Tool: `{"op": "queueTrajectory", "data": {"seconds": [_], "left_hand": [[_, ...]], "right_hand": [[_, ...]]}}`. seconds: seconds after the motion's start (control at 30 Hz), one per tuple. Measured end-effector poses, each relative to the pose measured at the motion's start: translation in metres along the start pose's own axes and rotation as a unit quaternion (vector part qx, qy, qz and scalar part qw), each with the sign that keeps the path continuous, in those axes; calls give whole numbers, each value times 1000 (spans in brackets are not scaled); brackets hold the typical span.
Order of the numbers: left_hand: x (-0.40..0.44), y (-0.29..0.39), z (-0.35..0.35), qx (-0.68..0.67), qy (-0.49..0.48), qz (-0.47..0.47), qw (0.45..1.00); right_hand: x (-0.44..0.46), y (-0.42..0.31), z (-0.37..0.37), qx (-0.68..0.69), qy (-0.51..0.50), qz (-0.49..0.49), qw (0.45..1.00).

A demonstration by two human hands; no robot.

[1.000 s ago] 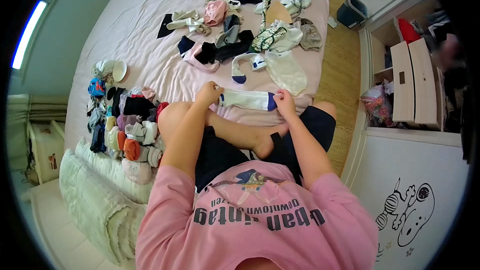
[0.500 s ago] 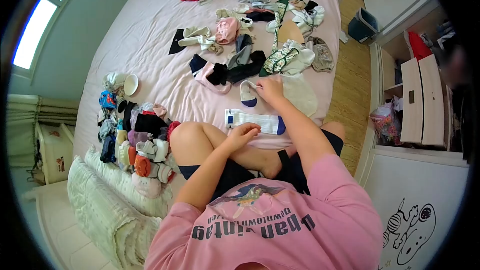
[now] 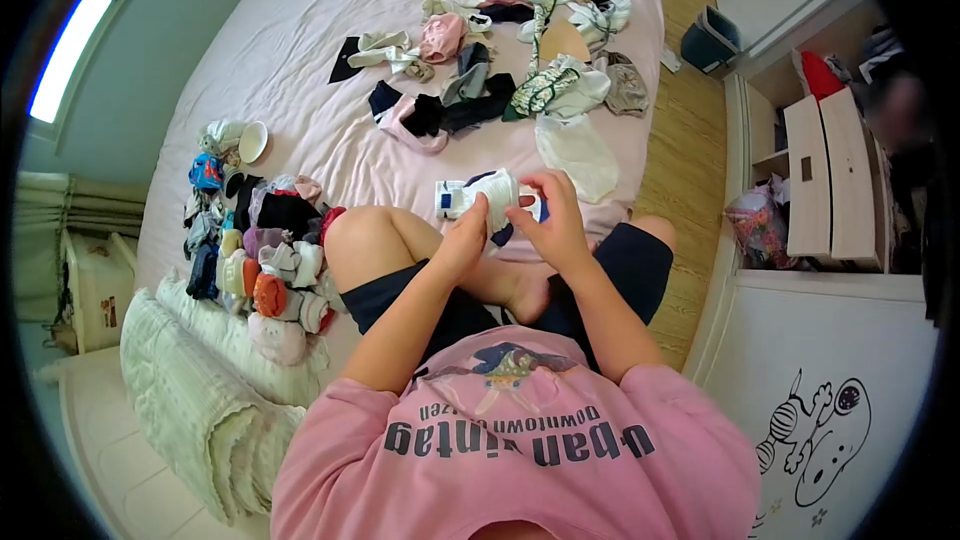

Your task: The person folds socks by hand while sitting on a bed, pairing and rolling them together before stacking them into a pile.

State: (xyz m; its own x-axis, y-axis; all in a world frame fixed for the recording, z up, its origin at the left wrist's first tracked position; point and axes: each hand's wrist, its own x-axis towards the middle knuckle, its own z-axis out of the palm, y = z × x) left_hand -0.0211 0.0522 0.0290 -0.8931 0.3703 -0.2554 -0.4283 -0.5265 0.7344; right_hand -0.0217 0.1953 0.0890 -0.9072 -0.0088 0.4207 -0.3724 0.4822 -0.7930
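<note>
Between my two hands is a white sock [image 3: 497, 192] with navy parts, raised in front of my crossed legs. My left hand [image 3: 464, 243] is closed on its left side, the thumb lying on top. My right hand [image 3: 556, 223] pinches the right side with bent fingers. Beneath it a second white sock [image 3: 452, 201] with a navy patch lies flat on the bed, partly hidden by the hands and the held sock. A white cloth piece [image 3: 578, 155] lies just beyond my right hand.
Loose socks and small garments [image 3: 480, 100] are spread over the pink bedsheet [image 3: 300, 70]. Rolled socks [image 3: 270, 295] are heaped at left near a white bowl [image 3: 254, 142]. A folded quilt [image 3: 200, 410] lies at lower left. A bin [image 3: 711, 40] and open drawers [image 3: 835, 180] are at right.
My right hand has lifted the navy-and-white sock off the bed and brought it nearer. My left hand has moved forward and now grips it too. The view has shifted slightly.
</note>
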Motion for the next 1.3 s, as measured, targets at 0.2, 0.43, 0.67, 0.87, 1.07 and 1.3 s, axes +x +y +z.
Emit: {"op": "queueTrajectory", "data": {"seconds": [0.2, 0.43, 0.67, 0.87, 1.07, 1.3], "left_hand": [[-29, -8, 12, 64, 9, -76, 995], [-51, -32, 19, 165, -14, 28, 986], [-51, 10, 43, -51, -48, 52, 996], [-52, 40, 39, 167, -64, 17, 984], [-63, 23, 22, 366, -192, -111, 904], [-78, 15, -7, 381, -109, -56, 917]], "right_hand": [[-19, 9, -14, 14, -86, -3, 996], [-82, 33, -30, 397, -58, 360, 843], [-76, 28, -26, 453, -16, 304, 838], [-40, -12, -37, 490, -77, 301, 814], [-18, 6, -57, 455, 52, 263, 849], [-17, 18, -114, 451, 99, 215, 860]]}}
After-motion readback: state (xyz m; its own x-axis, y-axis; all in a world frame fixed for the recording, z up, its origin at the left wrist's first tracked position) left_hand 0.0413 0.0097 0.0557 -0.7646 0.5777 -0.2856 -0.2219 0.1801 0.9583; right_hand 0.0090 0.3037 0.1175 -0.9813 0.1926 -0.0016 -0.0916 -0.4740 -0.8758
